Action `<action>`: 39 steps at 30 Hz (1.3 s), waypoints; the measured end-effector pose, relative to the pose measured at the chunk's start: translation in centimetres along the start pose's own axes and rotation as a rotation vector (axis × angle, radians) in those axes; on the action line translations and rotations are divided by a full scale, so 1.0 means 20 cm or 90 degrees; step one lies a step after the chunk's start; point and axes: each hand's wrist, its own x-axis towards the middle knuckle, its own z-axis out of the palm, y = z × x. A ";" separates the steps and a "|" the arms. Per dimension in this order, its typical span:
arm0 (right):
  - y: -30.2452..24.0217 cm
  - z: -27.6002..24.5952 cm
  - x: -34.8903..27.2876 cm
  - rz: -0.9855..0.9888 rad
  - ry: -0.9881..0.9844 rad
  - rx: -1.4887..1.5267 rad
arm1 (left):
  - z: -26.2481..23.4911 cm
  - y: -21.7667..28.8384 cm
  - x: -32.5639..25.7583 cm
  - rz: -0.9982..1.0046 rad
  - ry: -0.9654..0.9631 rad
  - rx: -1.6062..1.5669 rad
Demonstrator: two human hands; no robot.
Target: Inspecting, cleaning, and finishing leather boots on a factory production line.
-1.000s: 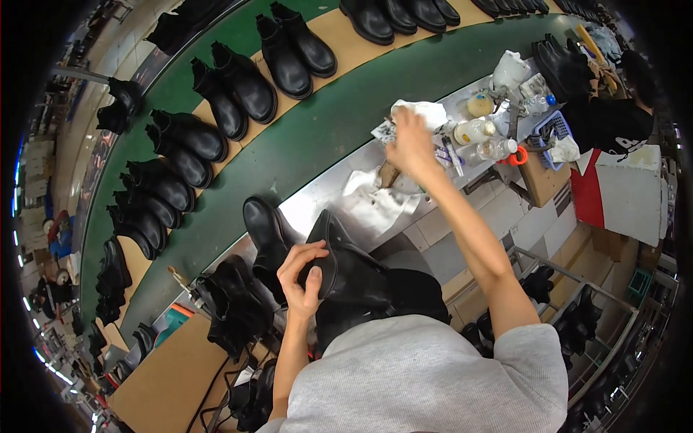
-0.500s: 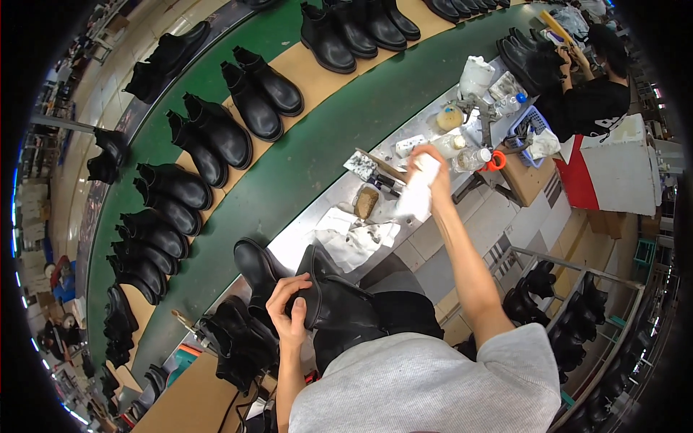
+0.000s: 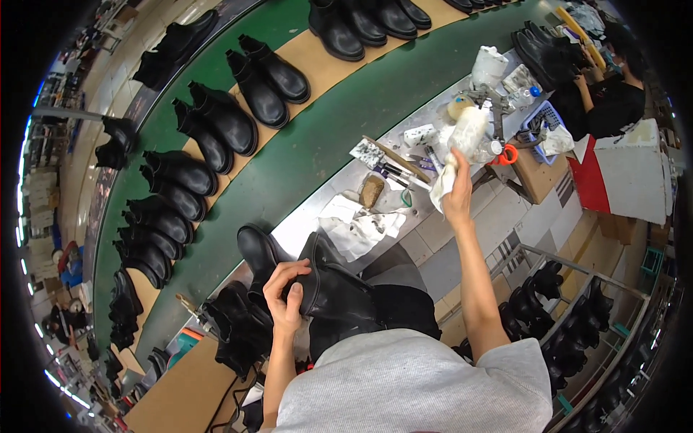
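My left hand (image 3: 286, 297) grips the top edge of a black ankle boot (image 3: 339, 292) held in my lap against the bench. A second black boot (image 3: 258, 250) lies just beyond it on the bench edge. My right hand (image 3: 458, 193) is raised over the grey worktop (image 3: 307, 220), closed on a white cloth (image 3: 460, 148) that hangs from the fingers. A crumpled stained white rag (image 3: 359, 225) and a brown brush (image 3: 372, 190) lie on the worktop between the two hands.
Several pairs of black boots (image 3: 220, 123) ride tan pallets on the green conveyor (image 3: 317, 144). Bottles, pens and a white container (image 3: 489, 66) crowd the worktop's far end. Another person in black (image 3: 613, 101) works at the upper right. More boots sit on a rack (image 3: 563, 303) at lower right.
My right hand has drawn back from the bottles toward me with the white cloth. My left hand keeps its hold on the boot.
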 end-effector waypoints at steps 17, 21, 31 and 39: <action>0.53 -0.10 0.49 0.517 -0.117 0.277 | -0.03 -0.02 0.00 0.017 -0.019 -0.023; 0.14 -0.20 0.45 0.453 -0.160 0.269 | -0.04 -0.03 -0.03 -0.029 0.020 -0.022; -0.77 0.09 -0.21 0.365 -0.817 0.504 | -0.04 -0.03 -0.03 -0.006 0.007 -0.067; -0.80 0.29 -0.28 0.629 -0.971 0.510 | -0.04 -0.07 -0.06 0.017 0.025 -0.051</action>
